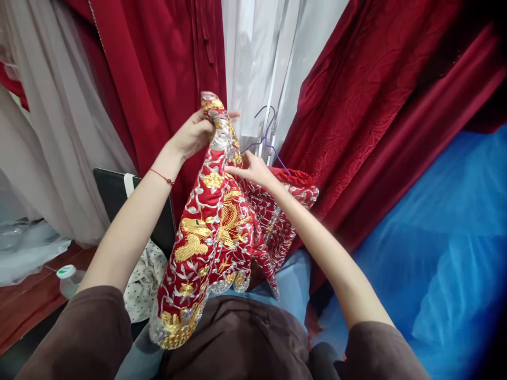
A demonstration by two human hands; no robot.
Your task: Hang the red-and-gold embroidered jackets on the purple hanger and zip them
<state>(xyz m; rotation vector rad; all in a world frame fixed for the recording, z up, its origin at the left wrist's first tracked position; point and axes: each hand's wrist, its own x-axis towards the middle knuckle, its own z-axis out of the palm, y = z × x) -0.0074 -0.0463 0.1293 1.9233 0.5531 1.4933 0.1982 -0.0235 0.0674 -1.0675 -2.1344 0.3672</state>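
A red garment [214,232] thick with gold and silver embroidery hangs in front of me, its lower edge draping over my lap. My left hand [194,134] is closed around the garment's raised top edge, holding it up. My right hand [251,168] pinches the cloth just below and to the right. A thin purple wire hanger [266,138] shows right behind my right hand, its hook pointing up; I cannot tell whether my fingers touch it. A red string bracelet circles my left wrist.
Dark red dresses [158,68] and white garments [261,58] hang close ahead, pale sheer fabric at the left. Blue plastic sheeting [447,237] covers the right side. A black chair back [114,192] with spotted white cloth, a bottle [68,278] and reddish wooden floor lie at left.
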